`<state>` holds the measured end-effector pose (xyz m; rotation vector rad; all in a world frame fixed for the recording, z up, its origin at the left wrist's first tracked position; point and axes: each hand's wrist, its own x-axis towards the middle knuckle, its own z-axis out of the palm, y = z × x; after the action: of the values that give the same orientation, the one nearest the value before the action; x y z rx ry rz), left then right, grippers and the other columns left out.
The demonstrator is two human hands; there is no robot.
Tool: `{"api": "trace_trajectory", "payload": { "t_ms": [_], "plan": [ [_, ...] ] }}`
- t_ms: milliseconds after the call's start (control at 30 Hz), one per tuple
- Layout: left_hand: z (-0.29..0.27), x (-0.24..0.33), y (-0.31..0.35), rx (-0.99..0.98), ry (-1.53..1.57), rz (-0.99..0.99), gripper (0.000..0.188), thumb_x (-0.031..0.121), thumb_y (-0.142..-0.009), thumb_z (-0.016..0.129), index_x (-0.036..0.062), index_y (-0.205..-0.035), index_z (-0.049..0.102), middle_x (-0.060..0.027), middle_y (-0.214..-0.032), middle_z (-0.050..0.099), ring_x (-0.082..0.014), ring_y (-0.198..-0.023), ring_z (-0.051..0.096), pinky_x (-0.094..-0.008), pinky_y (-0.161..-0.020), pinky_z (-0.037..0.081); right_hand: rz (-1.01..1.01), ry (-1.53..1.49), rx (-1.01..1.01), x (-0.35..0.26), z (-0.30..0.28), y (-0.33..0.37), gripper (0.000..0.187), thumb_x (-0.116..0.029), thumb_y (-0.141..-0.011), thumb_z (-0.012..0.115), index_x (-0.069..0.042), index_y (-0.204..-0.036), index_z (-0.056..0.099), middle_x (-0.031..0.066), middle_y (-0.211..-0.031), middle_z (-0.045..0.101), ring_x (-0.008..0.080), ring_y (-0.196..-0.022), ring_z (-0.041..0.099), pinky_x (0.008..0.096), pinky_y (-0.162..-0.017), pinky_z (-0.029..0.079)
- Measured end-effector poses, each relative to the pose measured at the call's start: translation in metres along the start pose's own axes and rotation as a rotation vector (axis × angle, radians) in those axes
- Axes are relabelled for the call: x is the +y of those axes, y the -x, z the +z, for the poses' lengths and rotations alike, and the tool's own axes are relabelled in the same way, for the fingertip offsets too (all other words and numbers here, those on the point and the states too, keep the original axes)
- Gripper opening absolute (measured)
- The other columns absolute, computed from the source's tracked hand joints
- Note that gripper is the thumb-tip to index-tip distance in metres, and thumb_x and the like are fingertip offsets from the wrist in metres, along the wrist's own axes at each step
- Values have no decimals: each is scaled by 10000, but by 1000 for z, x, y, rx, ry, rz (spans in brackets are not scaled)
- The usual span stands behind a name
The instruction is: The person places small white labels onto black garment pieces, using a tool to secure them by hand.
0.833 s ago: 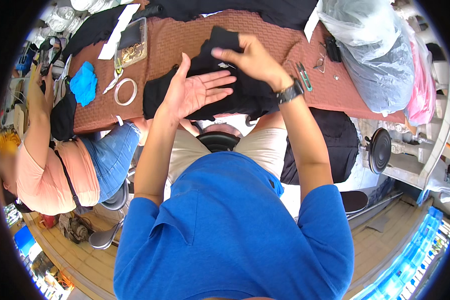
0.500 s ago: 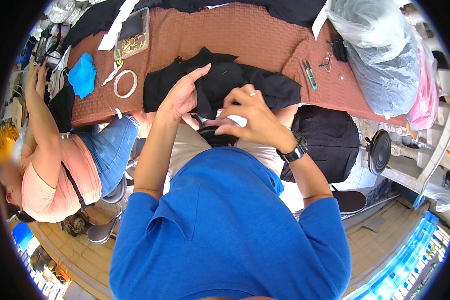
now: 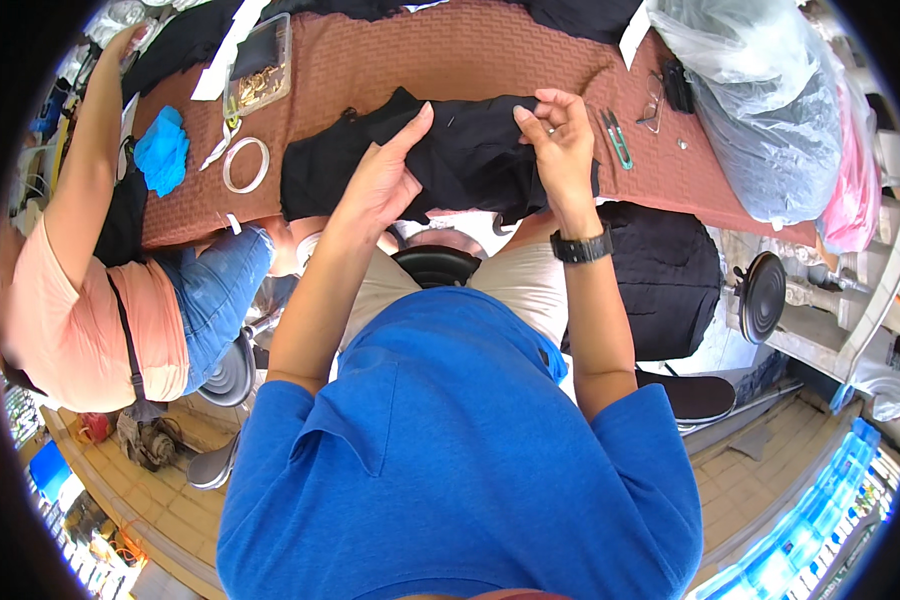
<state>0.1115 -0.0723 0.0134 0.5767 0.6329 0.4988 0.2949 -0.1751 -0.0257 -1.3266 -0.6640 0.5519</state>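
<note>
A piece of black cloth lies along the near edge of the brown-covered table, and a small pale mark shows on its upper side. My left hand grips its near edge, thumb on top pointing away from me and the fingers partly hidden underneath. At the cloth's far right corner, my right hand pinches the fabric between thumb and fingers. Between the two hands the cloth is spread fairly flat, while its left part lies loosely folded.
Green-handled thread snips and eyeglasses lie right of the cloth, before large plastic bags. Leftward are a white ring-shaped roll, a clear box of gold-coloured pieces and blue cloth. A co-worker sits at left.
My right hand has risen from near my lap to the cloth's far right corner and taken hold. The cloth's right side is flatter. The co-worker's arm reaches farther up the table.
</note>
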Motion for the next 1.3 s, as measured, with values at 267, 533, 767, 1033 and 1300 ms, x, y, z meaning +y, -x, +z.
{"api": "trace_trajectory", "payload": {
  "t_ms": [267,533,767,1033,1300],
  "plan": [
    [-4,-30,-4,-17,99,45,343,234,-988,675,-16,-1218,626,-129,-1167,693,-220,-1088,684,-400,-980,566,-453,409,-227,-39,23,22,291,68,-803,741,-27,-1074,695,109,-993,604,218,-804,656,310,-710,548],
    [3,-32,2,20,41,44,380,254,-982,681,-21,-1235,609,-143,-1213,670,-235,-1115,671,-412,-997,550,-606,430,-170,-39,30,18,125,85,-875,665,-2,-965,670,101,-948,620,203,-805,660,302,-671,529],
    [1,-37,0,1,88,-88,503,305,-950,727,-44,-1280,578,-167,-1272,647,-273,-1176,644,-443,-1036,523,-430,-87,-124,-85,7,41,48,16,-1032,499,5,-1070,471,175,-969,679,170,-811,669,296,-769,567],
    [12,-46,-4,44,-38,-11,453,245,-919,767,-36,-1237,611,-150,-1227,665,-250,-1117,666,-400,-951,574,-509,-98,-61,-125,-54,66,67,15,-980,603,8,-1019,549,155,-858,642,190,-741,632,315,-668,550],
    [5,-48,-17,182,-132,249,314,200,-925,767,-57,-1082,681,-107,-1079,701,-186,-1000,671,-332,-889,569,-552,-105,36,-132,-94,69,93,-58,-1005,602,-4,-1056,546,145,-863,607,212,-726,587,329,-650,525]
  ]
}}
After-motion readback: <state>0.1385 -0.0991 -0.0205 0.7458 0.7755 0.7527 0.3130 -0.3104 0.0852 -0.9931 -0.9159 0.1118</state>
